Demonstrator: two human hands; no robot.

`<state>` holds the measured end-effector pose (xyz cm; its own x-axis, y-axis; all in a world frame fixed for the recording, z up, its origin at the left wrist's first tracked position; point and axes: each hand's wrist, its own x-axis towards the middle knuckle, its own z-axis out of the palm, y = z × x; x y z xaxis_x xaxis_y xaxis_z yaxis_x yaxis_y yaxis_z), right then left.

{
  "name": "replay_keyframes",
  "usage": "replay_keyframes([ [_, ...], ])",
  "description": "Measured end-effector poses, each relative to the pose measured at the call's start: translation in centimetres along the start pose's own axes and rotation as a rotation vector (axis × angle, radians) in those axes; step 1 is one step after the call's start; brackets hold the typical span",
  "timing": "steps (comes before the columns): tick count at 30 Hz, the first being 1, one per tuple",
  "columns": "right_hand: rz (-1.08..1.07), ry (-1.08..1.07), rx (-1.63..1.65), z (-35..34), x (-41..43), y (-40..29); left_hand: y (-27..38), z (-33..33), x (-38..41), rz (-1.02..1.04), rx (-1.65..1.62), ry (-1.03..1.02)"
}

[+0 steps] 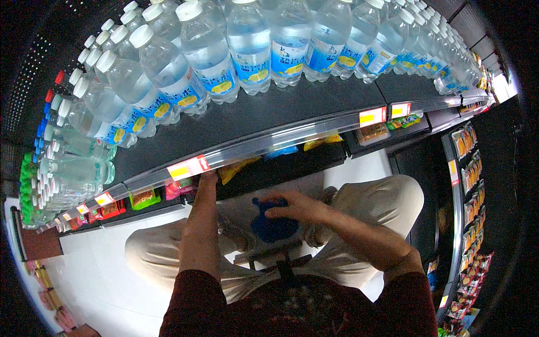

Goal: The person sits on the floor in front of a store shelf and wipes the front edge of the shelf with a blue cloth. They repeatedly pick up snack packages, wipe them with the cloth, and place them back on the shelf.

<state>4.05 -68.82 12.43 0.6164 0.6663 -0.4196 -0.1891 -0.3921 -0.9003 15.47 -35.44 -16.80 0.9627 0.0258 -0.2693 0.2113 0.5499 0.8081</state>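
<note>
My left hand [209, 176] reaches in under the front edge of the upper shelf [252, 109], beside a yellow packet [234, 169]; its fingers are mostly hidden, so what it touches cannot be told. My right hand [290, 206] is over my lap, its thumb and fingers spread around the top of a dark blue object [273, 227], perhaps a bag or packet. Whether it grips that object is unclear in the shade. A pink packet [179, 188] lies on the lower shelf, left of my left forearm.
Clear plastic bottles [252, 54] line the upper shelf. Price tags [188, 167] sit along its edge strip. A green packet [145, 199] and a blue packet [281, 152] lie on the lower shelf. More shelving with packaged food [471, 202] stands at the right.
</note>
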Motion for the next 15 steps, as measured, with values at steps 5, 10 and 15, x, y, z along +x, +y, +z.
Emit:
replay_keyframes([
  [5,-0.157,-0.009,-0.034,0.2,2.2,5.3,0.9,4.3,-5.8,-0.253,-0.077,-0.058],
  [10,-0.195,0.074,-0.11,0.1,2.5,4.6,2.2,8.2,-12.1,-0.385,-0.347,-0.029],
  [15,-0.099,0.282,-0.1,-1.4,1.6,1.2,3.8,11.7,-16.8,-0.304,-0.228,-0.045],
])
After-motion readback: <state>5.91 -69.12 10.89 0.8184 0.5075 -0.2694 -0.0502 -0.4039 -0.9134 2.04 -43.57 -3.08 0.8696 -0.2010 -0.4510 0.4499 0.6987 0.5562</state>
